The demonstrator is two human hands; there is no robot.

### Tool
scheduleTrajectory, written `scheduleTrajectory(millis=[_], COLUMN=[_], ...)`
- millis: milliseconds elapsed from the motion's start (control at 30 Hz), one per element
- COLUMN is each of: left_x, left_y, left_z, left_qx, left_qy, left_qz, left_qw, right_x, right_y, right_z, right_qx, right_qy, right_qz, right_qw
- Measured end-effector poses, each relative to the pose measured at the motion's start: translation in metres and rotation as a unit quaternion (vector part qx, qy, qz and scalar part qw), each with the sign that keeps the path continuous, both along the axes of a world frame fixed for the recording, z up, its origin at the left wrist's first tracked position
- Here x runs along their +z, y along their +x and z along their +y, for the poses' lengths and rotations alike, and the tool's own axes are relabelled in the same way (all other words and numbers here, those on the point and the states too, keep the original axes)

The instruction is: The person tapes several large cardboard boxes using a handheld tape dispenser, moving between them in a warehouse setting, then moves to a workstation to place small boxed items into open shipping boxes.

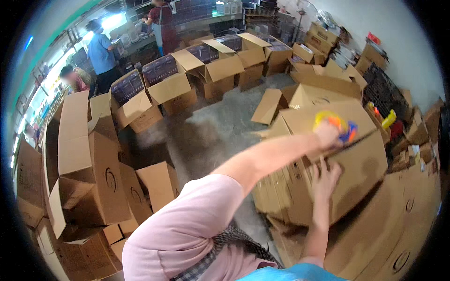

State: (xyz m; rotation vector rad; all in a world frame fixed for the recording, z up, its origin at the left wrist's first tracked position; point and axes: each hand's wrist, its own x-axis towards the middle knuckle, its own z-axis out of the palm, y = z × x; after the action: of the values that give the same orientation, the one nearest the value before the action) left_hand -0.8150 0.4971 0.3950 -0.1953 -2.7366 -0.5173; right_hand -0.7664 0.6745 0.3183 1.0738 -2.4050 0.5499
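My left arm, in a pink sleeve, reaches across to the right. Its hand (328,133) is closed on a tape dispenser (348,133), blurred in yellow, blue and orange, held at the top of a large cardboard box (358,161). The box's upper flaps lie folded over, with a dark seam between them near the dispenser. My right hand (324,177) rests on the same box just nearer to me, fingers spread and touching the cardboard. How my left fingers wrap the handle is partly hidden.
Open boxes packed with dark cartons (159,70) stand in a curved row ahead. Tall open boxes (101,173) crowd the left. Flat cardboard (398,220) lies at the right, near a black crate (384,89) and a yellow object (389,119). Several people (101,51) are farther back.
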Motion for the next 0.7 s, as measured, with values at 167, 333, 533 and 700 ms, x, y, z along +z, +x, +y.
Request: scheduleTrajectory(millis=[167,333,533,700], left_x=[-0.066,0.011,-0.018,-0.183], left_y=[-0.069,-0.007,-0.121,-0.244], left_z=[0.014,-0.155,-0.390,-0.658], left_qx=[-0.133,-0.342,-0.285,-0.114], left_qy=[-0.093,0.066,0.036,-0.115], left_qz=[0.037,0.367,0.245,-0.072], left_qw=[0.986,0.863,0.926,0.984], right_x=[-0.009,0.014,-0.014,-0.117], right_y=[-0.015,0.020,-0.020,-0.176], right_z=[0.010,-0.124,-0.407,-0.573], right_qx=[-0.106,-0.282,0.104,0.016], right_qy=[0.039,-0.194,-0.143,-0.177], right_qz=[-0.006,0.181,-0.093,-0.220], right_qw=[0.994,0.922,0.980,0.959])
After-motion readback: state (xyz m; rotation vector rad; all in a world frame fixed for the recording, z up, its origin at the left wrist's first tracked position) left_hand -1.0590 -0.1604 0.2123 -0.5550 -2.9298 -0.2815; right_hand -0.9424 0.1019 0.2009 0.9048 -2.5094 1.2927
